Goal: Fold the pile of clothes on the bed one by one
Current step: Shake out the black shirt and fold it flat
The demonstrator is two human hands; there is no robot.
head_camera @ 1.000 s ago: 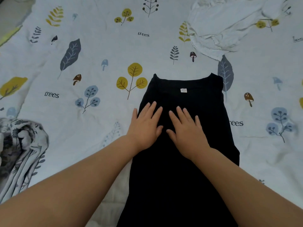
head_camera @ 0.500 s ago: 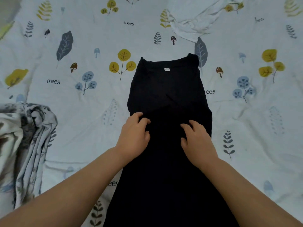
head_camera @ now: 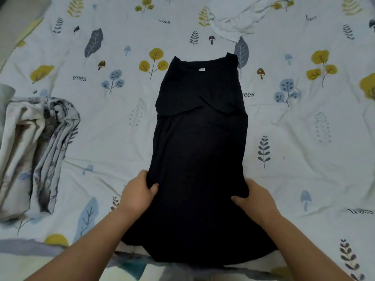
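Observation:
A long black garment [head_camera: 199, 151] lies flat on the bed, collar and white label at the far end, its sides folded in to a narrow strip. My left hand [head_camera: 138, 193] grips its left edge low down, thumb on top and fingers tucked under the cloth. On the opposite edge, at the same height, my right hand [head_camera: 256, 198] holds the fabric the same way. The hem spreads wider between my forearms.
A folded grey-and-white patterned cloth [head_camera: 34, 151] sits at the left. A crumpled white garment [head_camera: 241, 23] lies at the far end, right of centre. The bedsheet [head_camera: 304, 138] with leaf and mushroom prints stretches on both sides.
Both hands slid from the chest area down the garment towards me, moved apart to its side edges, and took hold of them. The view tilted downward.

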